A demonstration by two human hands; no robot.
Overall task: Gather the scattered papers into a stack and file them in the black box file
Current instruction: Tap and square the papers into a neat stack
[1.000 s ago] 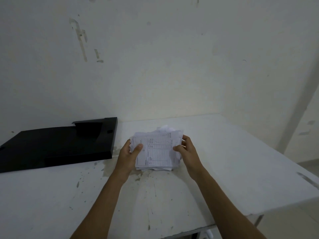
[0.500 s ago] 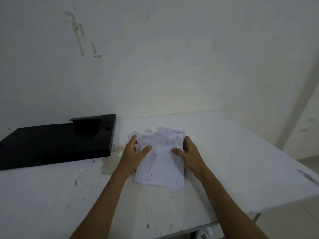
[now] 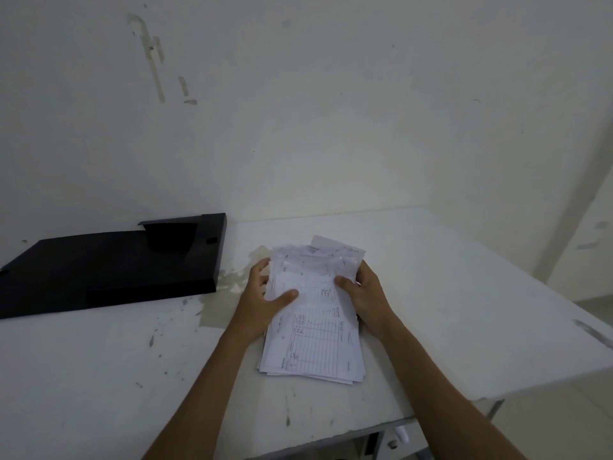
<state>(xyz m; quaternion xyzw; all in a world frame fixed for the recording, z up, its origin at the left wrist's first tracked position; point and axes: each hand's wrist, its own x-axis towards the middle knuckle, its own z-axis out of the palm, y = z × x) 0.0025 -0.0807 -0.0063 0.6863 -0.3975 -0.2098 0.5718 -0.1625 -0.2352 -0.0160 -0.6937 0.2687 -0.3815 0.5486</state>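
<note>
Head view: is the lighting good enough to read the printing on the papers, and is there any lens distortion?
Head view: dim, flat light, no glare; the table grid on the paper stack shows, but the text is too soft to read. The black box file is nearly featureless. Wide-angle stretch shows on the white table edge and forearms.

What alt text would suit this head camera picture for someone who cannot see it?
Two bare hands, left hand and right hand, grip a stack of printed papers on a stained white table. A black box file lies flat to their left.

White table w/ black box file & paper stack on it
</note>
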